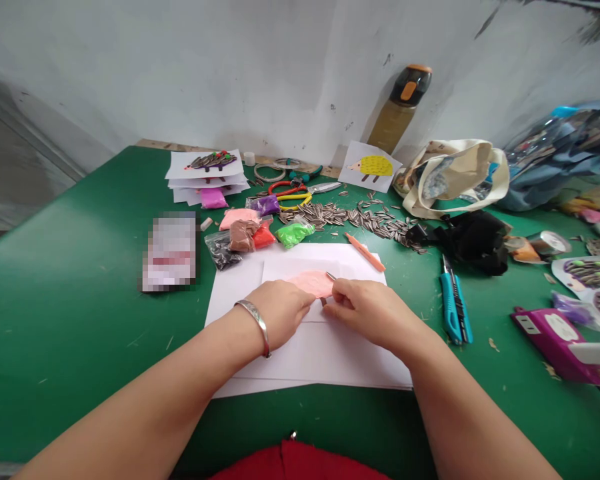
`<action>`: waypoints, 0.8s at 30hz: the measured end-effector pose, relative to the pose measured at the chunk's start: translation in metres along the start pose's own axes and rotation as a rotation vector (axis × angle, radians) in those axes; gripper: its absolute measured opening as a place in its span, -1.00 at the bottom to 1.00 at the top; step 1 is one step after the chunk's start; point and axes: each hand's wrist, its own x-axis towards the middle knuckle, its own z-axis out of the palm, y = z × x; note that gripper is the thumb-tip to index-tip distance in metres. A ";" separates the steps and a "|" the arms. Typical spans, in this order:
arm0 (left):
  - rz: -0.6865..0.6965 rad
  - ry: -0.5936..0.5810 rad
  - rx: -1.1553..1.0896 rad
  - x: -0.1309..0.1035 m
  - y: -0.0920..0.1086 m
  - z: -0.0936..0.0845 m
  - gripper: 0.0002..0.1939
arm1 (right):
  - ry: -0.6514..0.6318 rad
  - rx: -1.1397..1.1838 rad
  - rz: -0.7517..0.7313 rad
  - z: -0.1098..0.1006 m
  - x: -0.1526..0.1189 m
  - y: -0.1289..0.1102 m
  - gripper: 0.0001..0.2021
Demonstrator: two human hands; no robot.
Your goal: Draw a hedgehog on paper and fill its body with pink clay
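Observation:
A flat pink clay shape [313,281] lies on a small white sheet, on top of larger white paper [280,363]. My left hand [280,312], with a silver bangle on the wrist, rests at the clay's lower left edge, its fingers close together and touching the clay. My right hand [363,308] is pinched at the clay's right end, round a sunflower seed [331,275] whose tip shows above the fingers. A small brown piece [323,302] shows below the clay, between the hands.
Behind the paper lie clay bags [244,233], scissors [293,198] and heaped sunflower seeds [320,215]. An orange tool [365,253] lies on the paper's far edge. To the right are a teal cutter [455,303] and purple device [555,343]; a hedgehog picture [370,166] leans behind.

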 end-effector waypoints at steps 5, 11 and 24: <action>0.042 0.035 0.006 0.000 0.001 0.000 -0.67 | -0.001 -0.014 0.027 0.001 0.002 -0.002 -0.83; 0.018 0.013 0.004 0.000 0.000 0.000 -0.65 | 0.009 0.100 0.006 -0.003 -0.003 0.005 -0.79; 0.007 0.013 -0.035 0.000 -0.004 0.004 -0.67 | -0.059 -0.108 -0.205 -0.012 -0.025 0.002 -0.62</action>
